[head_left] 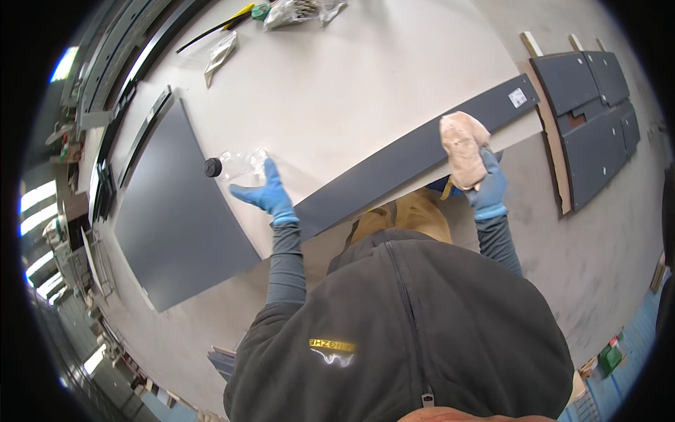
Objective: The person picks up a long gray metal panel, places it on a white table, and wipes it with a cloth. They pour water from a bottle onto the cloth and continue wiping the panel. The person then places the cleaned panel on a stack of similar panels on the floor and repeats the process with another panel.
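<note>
My left hand (271,197), in a blue glove, has its thumb and fingers spread apart beside a clear plastic bottle (242,165) with a black cap (213,167). The bottle's cap end points left, toward a large grey panel. Bunched in my gloved right hand (488,190) is a pale pinkish cloth (464,144), held over the near edge of a long narrow dark grey board (401,169). This board slants across the front of the white table (351,84). A white label sticks to its far right end.
The large grey panel (176,218) lies at left, with dark metal rails (144,133) beyond it. At right are several dark grey panels (587,119) on strips. Plastic bags of small parts (299,13) and a folded white packet (220,58) lie at the back.
</note>
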Available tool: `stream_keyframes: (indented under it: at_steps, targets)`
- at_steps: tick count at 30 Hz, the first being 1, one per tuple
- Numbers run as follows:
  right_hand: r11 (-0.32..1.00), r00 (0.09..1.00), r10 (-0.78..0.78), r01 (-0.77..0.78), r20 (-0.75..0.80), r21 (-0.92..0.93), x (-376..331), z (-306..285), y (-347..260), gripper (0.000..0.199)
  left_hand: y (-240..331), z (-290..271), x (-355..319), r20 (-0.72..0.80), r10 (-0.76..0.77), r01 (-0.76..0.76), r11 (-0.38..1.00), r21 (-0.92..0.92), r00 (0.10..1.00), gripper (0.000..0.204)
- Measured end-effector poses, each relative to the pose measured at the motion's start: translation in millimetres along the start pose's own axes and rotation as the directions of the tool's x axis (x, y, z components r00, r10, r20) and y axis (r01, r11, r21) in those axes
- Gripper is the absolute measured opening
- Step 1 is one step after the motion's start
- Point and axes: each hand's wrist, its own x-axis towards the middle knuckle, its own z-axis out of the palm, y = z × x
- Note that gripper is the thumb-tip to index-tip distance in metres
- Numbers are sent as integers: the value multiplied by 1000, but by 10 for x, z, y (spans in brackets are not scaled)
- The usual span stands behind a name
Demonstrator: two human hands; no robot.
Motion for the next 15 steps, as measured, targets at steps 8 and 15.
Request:
stream_keyframes:
  at_steps: [8,15]
  targets:
    - [987,992,-82,95,98,-129,-382,412,265,41,105,104,895,251,139,-83,972,-221,958,49]
    - [693,864,-384,503,327,-515,-361,357,312,38,1400,-15,37,935,107,-136,989,-64,337,54]
